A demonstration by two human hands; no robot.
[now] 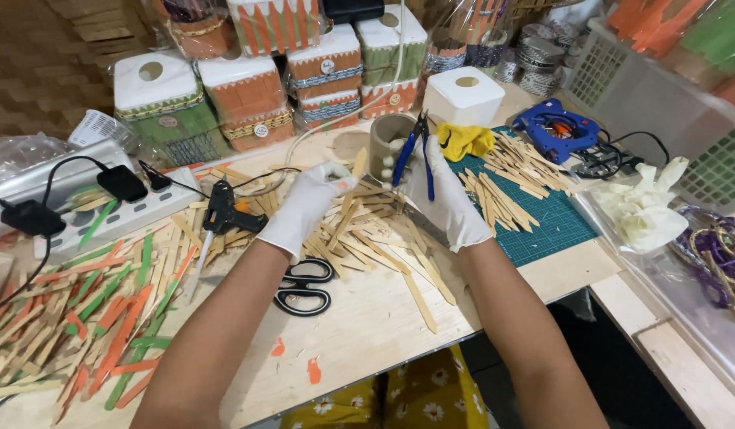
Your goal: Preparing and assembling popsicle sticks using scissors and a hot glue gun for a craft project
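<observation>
Wooden stick (358, 164): plain, pale, held upright-tilted over the middle of the tabletop, its upper end near the cutter's tip.
Left hand (308, 208): white-gloved, fingers pinched closed on the stick's lower end.
Right hand (443, 195): white-gloved, wrapped around the handles of the blue-handled cutter (411, 147), whose dark tip points far.
Cardboard tube (390, 143): standing just beyond both hands.
Stick pile (375, 230): plain sticks scattered under the hands.
Cutting mat (546, 226): green, to the right, bearing more sticks.
Scissors (304, 287): black, lying near the left forearm.
Glue gun (223, 208): black, left of the left hand.
Coloured sticks (105, 318): orange and green, heaped at near left.
Tabletop (367, 334): light wood.
</observation>
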